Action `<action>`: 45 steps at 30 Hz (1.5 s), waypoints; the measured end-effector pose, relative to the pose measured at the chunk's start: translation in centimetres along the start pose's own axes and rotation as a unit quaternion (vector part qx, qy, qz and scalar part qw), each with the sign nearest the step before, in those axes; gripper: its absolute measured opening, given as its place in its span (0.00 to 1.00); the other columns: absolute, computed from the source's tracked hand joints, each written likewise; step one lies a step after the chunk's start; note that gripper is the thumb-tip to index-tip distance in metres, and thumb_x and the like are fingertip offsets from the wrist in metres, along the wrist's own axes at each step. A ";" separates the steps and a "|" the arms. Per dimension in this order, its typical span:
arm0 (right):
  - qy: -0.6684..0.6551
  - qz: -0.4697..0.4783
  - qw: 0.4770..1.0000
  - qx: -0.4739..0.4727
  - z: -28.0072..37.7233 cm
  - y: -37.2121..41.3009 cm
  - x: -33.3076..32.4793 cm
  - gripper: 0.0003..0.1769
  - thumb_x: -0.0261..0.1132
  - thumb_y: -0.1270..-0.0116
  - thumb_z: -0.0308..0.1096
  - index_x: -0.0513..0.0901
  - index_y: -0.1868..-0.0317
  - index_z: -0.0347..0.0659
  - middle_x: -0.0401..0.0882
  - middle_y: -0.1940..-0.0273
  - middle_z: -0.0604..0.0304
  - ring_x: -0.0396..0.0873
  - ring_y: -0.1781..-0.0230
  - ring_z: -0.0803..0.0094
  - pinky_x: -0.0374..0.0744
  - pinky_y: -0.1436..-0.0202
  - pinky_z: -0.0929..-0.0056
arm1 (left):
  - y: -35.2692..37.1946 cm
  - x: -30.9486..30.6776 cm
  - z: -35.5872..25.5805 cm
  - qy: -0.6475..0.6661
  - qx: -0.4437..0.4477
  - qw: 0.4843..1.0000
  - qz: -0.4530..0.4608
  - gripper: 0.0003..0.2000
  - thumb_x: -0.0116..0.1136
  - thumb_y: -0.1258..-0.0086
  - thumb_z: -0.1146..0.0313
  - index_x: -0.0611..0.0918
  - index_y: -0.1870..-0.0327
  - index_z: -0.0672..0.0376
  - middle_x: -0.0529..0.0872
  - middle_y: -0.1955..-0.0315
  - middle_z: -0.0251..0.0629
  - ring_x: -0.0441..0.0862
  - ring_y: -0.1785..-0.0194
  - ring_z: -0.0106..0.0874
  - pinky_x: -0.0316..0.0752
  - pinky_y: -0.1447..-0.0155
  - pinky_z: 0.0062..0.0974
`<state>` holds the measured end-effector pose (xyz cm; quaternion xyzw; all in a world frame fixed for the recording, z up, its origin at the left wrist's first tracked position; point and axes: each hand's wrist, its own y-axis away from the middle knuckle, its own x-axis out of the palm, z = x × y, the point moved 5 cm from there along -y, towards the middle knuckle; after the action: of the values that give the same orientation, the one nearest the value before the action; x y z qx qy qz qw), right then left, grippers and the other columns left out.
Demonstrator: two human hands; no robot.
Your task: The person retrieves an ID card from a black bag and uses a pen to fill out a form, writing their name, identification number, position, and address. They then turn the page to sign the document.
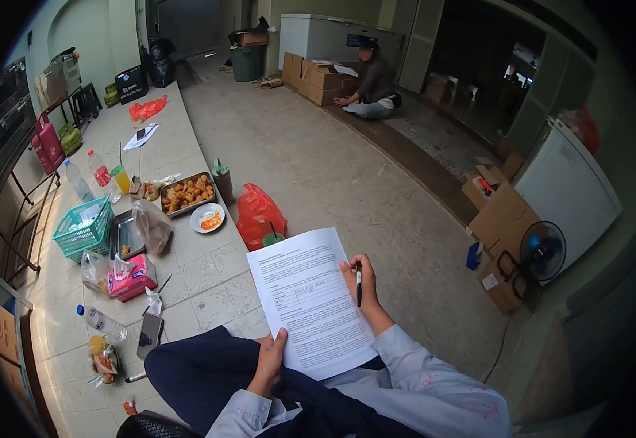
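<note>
A printed sheet of paper (310, 306) with a small table of text is held up over my lap. My left hand (268, 363) grips its lower left edge, thumb on the front and fingers behind. At the right edge, my right hand (362, 286) holds a black pen (359, 283) upright while its thumb rests on the sheet. The pen tip lies apart from the printed lines in this view. Beneath the paper are my dark trousers (208, 372).
On the tiled ledge (208, 292) at left stand a tray of fried food (188, 194), a green basket (84, 230), a tissue box (132, 277), a water bottle (102, 322) and a phone (150, 335). A person (372, 84) sits on the floor by cardboard boxes (321, 82). A fan (542, 250) stands right.
</note>
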<state>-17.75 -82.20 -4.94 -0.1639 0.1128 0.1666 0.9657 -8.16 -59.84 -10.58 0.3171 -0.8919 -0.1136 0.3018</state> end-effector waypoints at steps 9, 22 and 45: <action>-0.033 0.071 0.995 -0.054 0.8 -1.5 1.2 0.14 0.64 0.49 0.26 0.64 0.68 0.41 0.64 0.73 0.67 0.62 0.74 0.82 0.65 0.71 0.84 | -0.5 -1.2 -1.6 0.013 0.049 0.998 0.035 0.17 0.50 0.39 0.77 0.67 0.48 0.66 0.77 0.56 0.42 0.75 0.54 0.31 0.69 0.48 0.28; 0.174 0.092 0.963 -0.186 6.9 -0.6 3.7 0.21 0.63 0.50 0.29 0.64 0.57 0.39 0.71 0.61 0.51 0.68 0.53 0.53 0.66 0.50 0.60 | -0.8 -2.3 -3.0 -0.062 0.045 0.997 -0.022 0.20 0.55 0.42 0.76 0.66 0.49 0.67 0.75 0.55 0.42 0.72 0.51 0.31 0.65 0.46 0.28; 0.127 0.235 0.919 -0.289 7.1 4.5 12.0 0.17 0.59 0.42 0.41 0.67 0.57 0.42 0.65 0.43 0.52 0.53 0.37 0.46 0.51 0.39 0.47 | -2.1 -1.8 -4.3 -0.122 0.116 0.985 -0.024 0.21 0.55 0.42 0.74 0.65 0.48 0.67 0.76 0.58 0.39 0.73 0.55 0.27 0.68 0.51 0.23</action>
<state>-7.19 -72.30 -2.86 -0.4249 0.2167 0.3919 0.7867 -3.40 -60.37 -8.76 0.3554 -0.9211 -0.0547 0.1490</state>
